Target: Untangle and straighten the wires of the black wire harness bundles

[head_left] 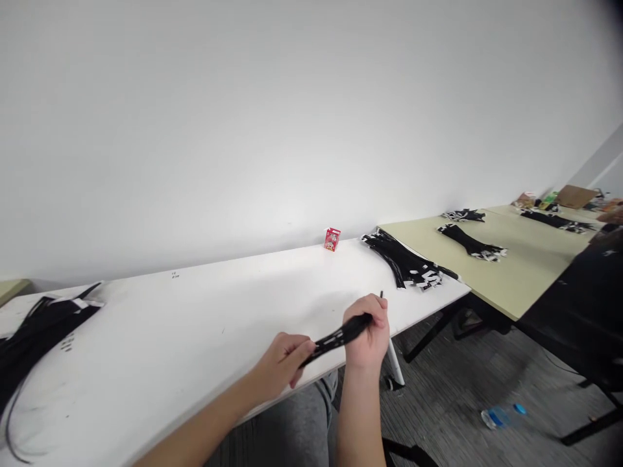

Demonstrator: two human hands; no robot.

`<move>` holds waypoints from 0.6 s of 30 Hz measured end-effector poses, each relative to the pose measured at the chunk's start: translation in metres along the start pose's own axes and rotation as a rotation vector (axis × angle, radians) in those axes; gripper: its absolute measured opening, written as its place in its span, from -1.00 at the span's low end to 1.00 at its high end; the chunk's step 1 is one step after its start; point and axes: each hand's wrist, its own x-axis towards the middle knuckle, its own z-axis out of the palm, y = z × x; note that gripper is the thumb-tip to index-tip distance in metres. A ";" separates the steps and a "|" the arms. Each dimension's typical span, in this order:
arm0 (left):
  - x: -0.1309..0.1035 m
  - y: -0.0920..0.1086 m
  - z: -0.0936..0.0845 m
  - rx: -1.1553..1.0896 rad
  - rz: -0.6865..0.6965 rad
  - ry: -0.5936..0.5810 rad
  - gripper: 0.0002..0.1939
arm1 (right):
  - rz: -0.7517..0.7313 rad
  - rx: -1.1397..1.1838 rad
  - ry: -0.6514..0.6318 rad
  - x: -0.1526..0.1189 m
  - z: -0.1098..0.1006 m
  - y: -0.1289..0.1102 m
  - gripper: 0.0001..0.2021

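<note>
In the head view, both my hands hold one bundle of thin black strips (335, 339) above the front edge of the white table (204, 311). My left hand (285, 363) pinches its near end between thumb and fingers. Around the other end my right hand (367, 331) is closed, and a short black tip sticks out above the fist. What the strips are made of is too small to tell. A pile of similar black strips with white ends (402, 256) lies to the right of my hands.
More black strips (43, 324) spread over the table's left end, some hanging loose. A small red box (331, 239) stands near the wall. The adjoining yellowish table (516, 285) carries further bundles (471, 243). A plastic bottle (501, 416) lies on the floor at right, near a dark chair (579, 318).
</note>
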 end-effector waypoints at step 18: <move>0.017 0.040 0.092 0.193 -0.041 0.139 -0.49 | -0.093 -0.857 0.230 0.020 -0.078 -0.025 -0.50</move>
